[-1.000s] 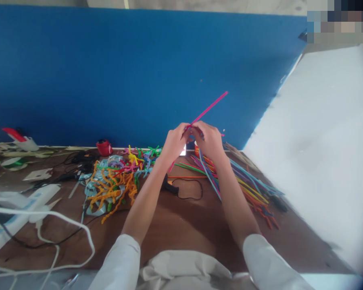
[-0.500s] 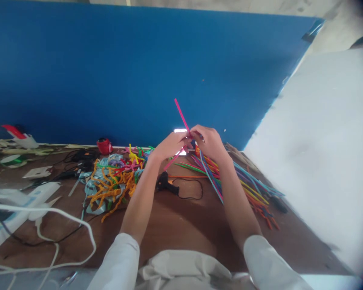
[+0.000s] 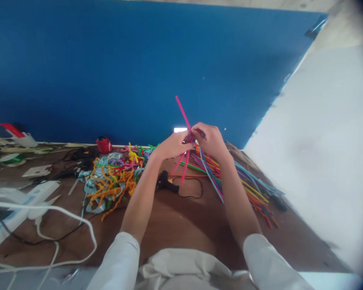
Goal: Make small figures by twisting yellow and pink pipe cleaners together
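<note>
My left hand [image 3: 175, 144] and my right hand [image 3: 209, 137] meet above the far part of the table, both closed on a pink pipe cleaner [image 3: 183, 112]. One straight length of it slants up and left against the blue panel. Below my fingers, two pink lengths hang down; whether they belong to one piece or several I cannot tell. My fingertips hide the spot where they cross. Beneath my hands lies a black glue gun [image 3: 167, 183] with its cord. A lit white screen [image 3: 180, 130] shows partly behind my left hand.
Loose pipe cleaners [image 3: 248, 185] in many colours lie under my right forearm. Left of my left arm is a tangled heap of bent pipe cleaners [image 3: 115, 181] and ribbon. A white power strip [image 3: 21, 213] with cables takes up the near left. A blue panel [image 3: 124, 72] stands behind the table.
My left fingers have shifted on the pink pipe cleaner. Two pink lengths now show below my hands, where one showed before. My right hand has hardly moved.
</note>
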The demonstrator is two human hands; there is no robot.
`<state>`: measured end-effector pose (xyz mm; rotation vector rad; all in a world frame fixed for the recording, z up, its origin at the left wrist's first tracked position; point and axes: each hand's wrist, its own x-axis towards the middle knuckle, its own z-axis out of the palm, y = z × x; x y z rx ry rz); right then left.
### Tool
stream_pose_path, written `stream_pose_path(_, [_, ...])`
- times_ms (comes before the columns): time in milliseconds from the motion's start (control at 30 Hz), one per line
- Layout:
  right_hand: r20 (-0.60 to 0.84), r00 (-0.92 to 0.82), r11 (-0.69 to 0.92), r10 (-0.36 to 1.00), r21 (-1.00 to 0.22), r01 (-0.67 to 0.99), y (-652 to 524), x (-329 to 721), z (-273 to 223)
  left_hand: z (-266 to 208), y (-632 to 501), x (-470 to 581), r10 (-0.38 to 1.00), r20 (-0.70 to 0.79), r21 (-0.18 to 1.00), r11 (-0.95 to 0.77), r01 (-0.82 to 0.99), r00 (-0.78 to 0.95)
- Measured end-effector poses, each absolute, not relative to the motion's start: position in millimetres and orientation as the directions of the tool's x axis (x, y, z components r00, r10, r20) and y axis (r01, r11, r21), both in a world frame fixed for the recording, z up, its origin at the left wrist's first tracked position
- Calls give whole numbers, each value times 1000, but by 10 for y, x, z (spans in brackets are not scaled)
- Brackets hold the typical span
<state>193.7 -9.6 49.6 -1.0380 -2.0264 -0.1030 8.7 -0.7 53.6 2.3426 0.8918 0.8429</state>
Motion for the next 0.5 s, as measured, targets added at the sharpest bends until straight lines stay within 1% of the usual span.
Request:
stream_pose_path(100, [695, -340, 655, 633, -248, 714, -92, 1943, 494, 554, 4, 44, 703, 296, 687, -627, 368, 646])
stream_pose_path(167, [683, -360, 657, 635, -234, 716, -94, 1943, 497, 569, 1, 16, 707, 214, 753, -559, 347, 674])
stream_pose_path(233, [667, -376, 659, 643, -233, 715, -98, 1943, 503, 577, -2, -7, 702, 145, 805, -494, 329, 697])
stream_pose_path(300, [660, -379, 659, 649, -240, 713, -99, 1951, 510, 570, 7, -20, 695, 112, 836, -452, 311, 710])
stream_pose_path(400, [673, -366, 661, 643, -246, 709, -92, 1979, 513, 532, 57, -16, 700, 149, 830, -472, 297, 698])
stream_pose_path(500, [682, -361, 670, 636, -255, 698, -77, 2004, 505, 485, 128, 18, 695, 272, 742, -592, 315, 666])
